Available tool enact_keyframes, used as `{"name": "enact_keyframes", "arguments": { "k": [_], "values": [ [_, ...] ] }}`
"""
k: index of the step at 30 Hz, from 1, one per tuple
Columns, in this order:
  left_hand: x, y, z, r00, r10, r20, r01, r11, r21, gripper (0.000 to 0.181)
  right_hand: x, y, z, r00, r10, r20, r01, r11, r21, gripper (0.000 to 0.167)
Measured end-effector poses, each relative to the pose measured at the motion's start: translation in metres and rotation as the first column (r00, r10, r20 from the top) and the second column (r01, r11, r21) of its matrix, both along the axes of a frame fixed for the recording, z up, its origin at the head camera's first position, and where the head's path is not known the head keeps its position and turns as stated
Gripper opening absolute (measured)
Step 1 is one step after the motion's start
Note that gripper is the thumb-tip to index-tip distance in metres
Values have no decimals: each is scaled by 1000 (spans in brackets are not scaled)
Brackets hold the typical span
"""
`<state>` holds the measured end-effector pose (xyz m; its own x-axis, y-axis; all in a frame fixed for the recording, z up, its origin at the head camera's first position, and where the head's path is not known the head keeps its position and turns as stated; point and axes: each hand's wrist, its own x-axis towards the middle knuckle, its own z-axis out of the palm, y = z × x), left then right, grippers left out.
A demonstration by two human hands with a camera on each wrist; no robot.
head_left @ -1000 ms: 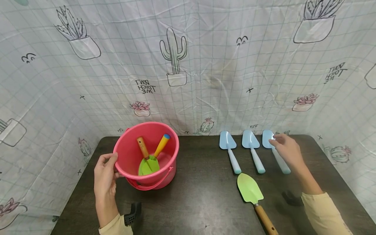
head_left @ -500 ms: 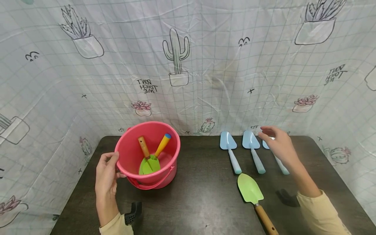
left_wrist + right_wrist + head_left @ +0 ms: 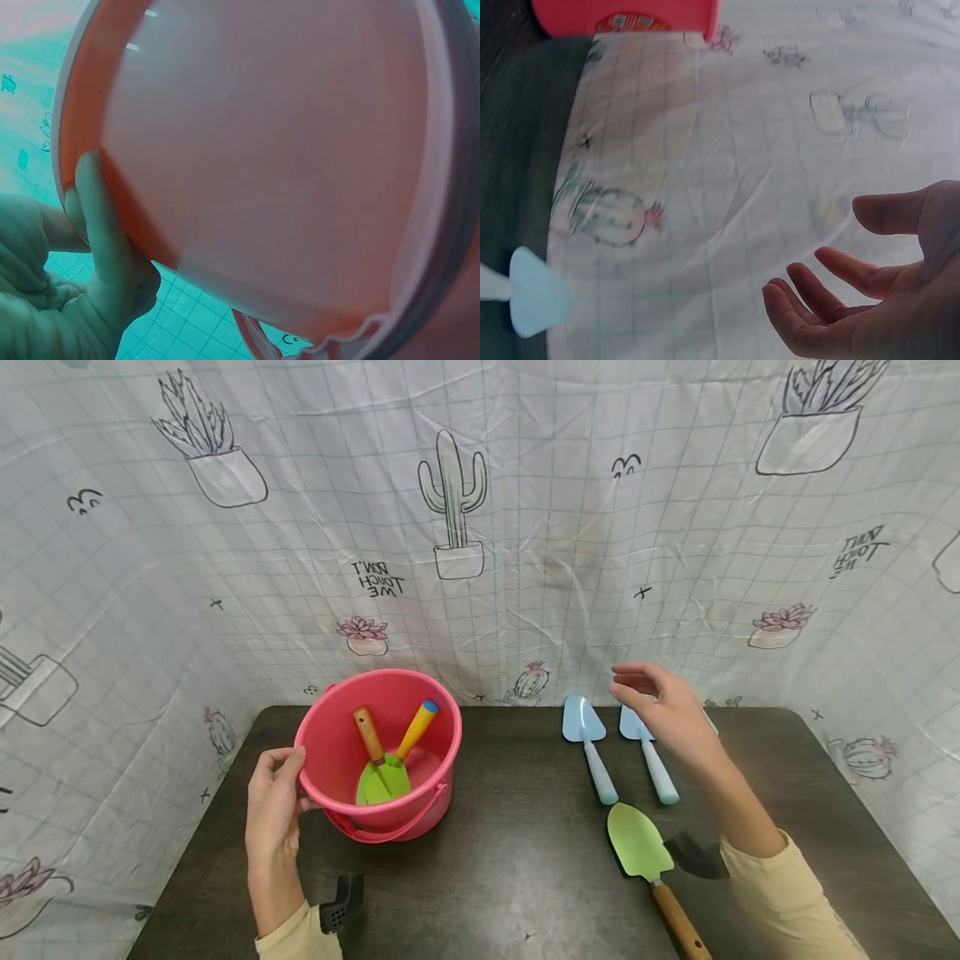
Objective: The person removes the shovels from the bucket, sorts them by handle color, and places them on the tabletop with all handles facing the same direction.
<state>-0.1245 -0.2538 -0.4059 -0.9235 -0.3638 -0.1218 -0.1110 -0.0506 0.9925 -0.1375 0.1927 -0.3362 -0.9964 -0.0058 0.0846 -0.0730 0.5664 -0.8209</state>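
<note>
Up beyond your left hand (image 3: 273,806), which grips the pink bucket (image 3: 326,735), you can read the reversed-looking words "DON'T TOUCH ME" (image 3: 379,579) on the cloth (image 3: 555,485). A second such print (image 3: 859,552) stands beyond your right hand (image 3: 667,714), farther right. The bucket's label (image 3: 632,22) is illegible.

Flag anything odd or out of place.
The loose green trowel lies out of line with the tidy row of blue trowels. The left wrist picture has a teal cast, unlike the others. No spill or damage visible.
</note>
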Motion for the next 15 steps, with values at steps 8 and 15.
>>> {"name": "enact_keyframes", "arguments": {
  "k": [8, 15],
  "values": [
    [0, 0, 1, 1000, 7, 3, -7, 1000, -24, 23, -5, -35, 8, 998, 62, -16, -63, 997, -53, 45],
    [0, 1, 0, 1000, 9, 7, -9, 1000, -27, 23, -12, -64, 3, 992, 121, -47, -123, 991, -48, 41]
  ]
}}
